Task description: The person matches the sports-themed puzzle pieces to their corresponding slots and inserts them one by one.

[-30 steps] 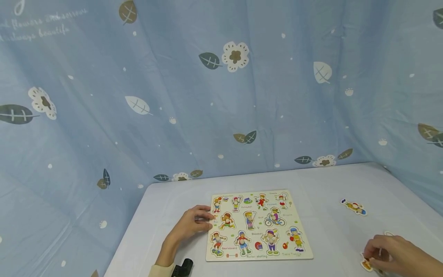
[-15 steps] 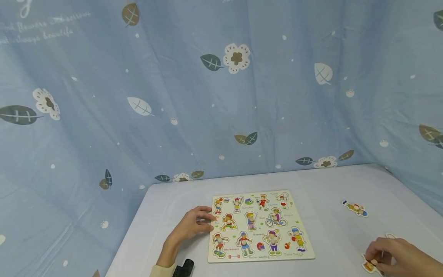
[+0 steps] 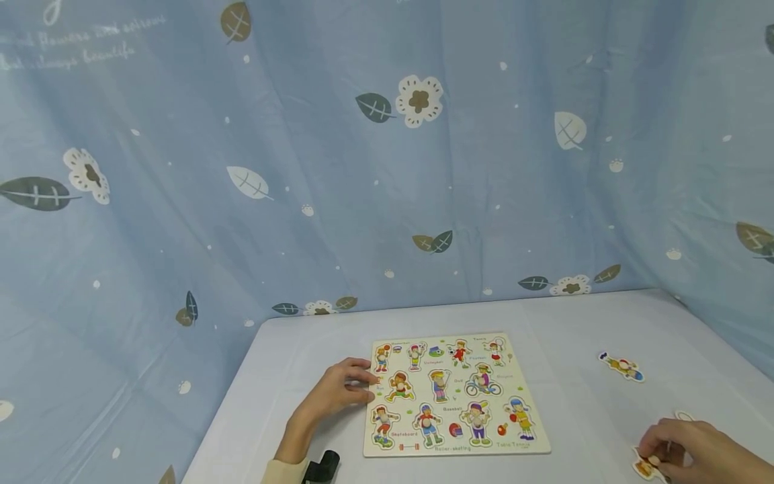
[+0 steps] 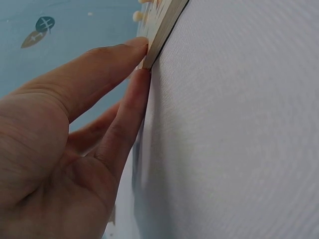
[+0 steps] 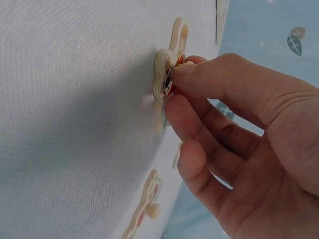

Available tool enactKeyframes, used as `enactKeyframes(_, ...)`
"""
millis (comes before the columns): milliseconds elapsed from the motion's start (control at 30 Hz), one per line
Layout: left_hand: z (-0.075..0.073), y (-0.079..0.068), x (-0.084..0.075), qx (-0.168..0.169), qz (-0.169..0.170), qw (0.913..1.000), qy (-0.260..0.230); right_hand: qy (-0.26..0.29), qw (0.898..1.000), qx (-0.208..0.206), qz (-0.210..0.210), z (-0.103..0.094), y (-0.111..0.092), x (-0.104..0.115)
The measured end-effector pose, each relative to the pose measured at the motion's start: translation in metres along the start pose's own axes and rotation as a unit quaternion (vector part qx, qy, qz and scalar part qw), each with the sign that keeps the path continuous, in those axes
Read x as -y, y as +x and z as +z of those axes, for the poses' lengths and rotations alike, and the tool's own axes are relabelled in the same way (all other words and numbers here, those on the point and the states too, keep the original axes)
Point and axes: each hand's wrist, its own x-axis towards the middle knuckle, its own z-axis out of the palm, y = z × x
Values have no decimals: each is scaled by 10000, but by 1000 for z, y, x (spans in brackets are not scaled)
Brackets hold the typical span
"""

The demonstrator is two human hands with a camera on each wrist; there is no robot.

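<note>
A wooden peg puzzle board [image 3: 414,413] with printed sports figures lies on the white table. My left hand [image 3: 338,390] rests at its left edge; in the left wrist view the thumb [image 4: 104,69] and a finger touch the board's rim [image 4: 167,30]. At the lower right, my right hand [image 3: 689,447] pinches a puzzle piece [image 3: 646,466] between thumb and fingers. The right wrist view shows this piece [image 5: 162,74], with a football printed on it, close to the cloth. Part of it is hidden behind the fingertips.
A blue-and-yellow figure piece [image 3: 623,366] lies right of the board. Another piece [image 3: 683,415] shows partly behind the right hand. A knobbed piece [image 5: 144,209] lies nearby in the right wrist view. A blue leaf-print curtain [image 3: 387,168] hangs behind the table.
The right hand has shifted slightly at the piece, its fingers now pinching it. The left hand keeps its place on the board's edge. The head view has shifted a little.
</note>
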Motion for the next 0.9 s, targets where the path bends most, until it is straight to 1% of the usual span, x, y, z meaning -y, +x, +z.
enactKeyframes(167,0,0,1,-22,27,10000,-13,-33,9998,-89,-175,1,-1,-3)
enactKeyframes(200,0,0,2,-24,33,10000,-2,-40,9999,-77,-146,1,-1,-3)
enactKeyframes(300,0,1,4,-17,47,10000,-4,-53,9997,70,207,1,0,-3)
enactKeyframes(367,0,1,4,-11,52,10000,-1,-88,9984,210,522,0,1,-2)
enactKeyframes(433,0,1,5,-13,59,10000,-45,-138,9973,285,658,-1,1,-1)
enactKeyframes(467,0,1,5,-17,57,10000,-57,-159,9972,297,671,-1,1,0)
enactKeyframes(600,0,1,4,-12,50,9999,-113,-306,9987,170,370,-3,3,2)
enactKeyframes(633,0,1,4,-11,52,9999,-110,-359,9985,157,393,-3,4,4)
enactKeyframes(733,0,1,4,-18,48,9999,-102,-402,9960,268,754,-4,13,10)
enactKeyframes(800,0,1,4,-21,45,9999,-97,-353,9951,358,851,-3,19,14)
enactKeyframes(833,1,1,5,-17,56,9999,-84,-307,9956,389,799,-3,23,15)
enactKeyframes(900,1,1,5,-2,75,9999,-78,-208,9978,359,511,-1,30,17)
